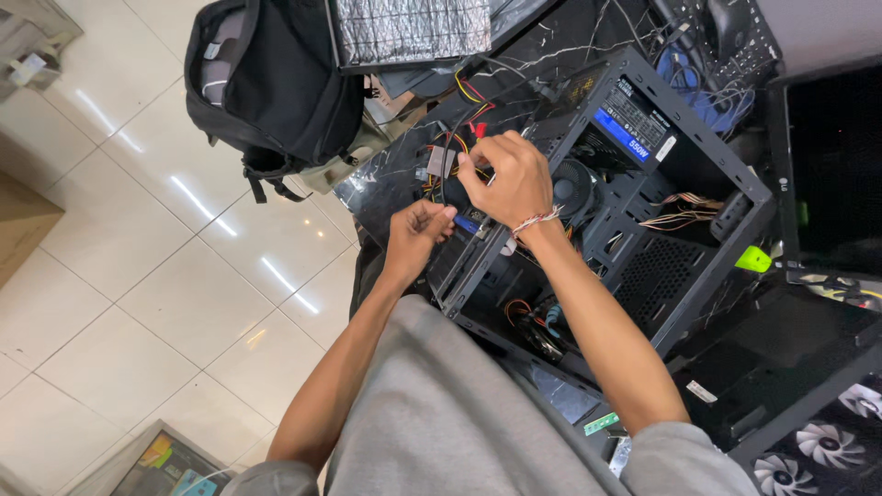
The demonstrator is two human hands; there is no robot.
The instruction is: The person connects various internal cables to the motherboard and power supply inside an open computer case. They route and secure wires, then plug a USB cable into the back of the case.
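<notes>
An open black computer case (726,174) lies on a dark marble-patterned table (551,41). My right hand (505,179) reaches over the case's edge with its fingers pinched on a bundle of red, yellow and black wires (464,138). A string band circles that wrist. My left hand (418,230) is closed against the case's front frame, beside a small blue part. What the left fingers hold is hidden. A power supply with a blue label (629,124) sits in the case's far corner, and a round cooler fan (574,188) lies just right of my right hand.
A black backpack (276,83) rests at the table's edge, upper left. A quilted silver pad (409,28) lies at the top. A dark monitor (831,165) stands at right, and fan boxes (818,441) sit lower right. White tiled floor (165,276) spreads to the left.
</notes>
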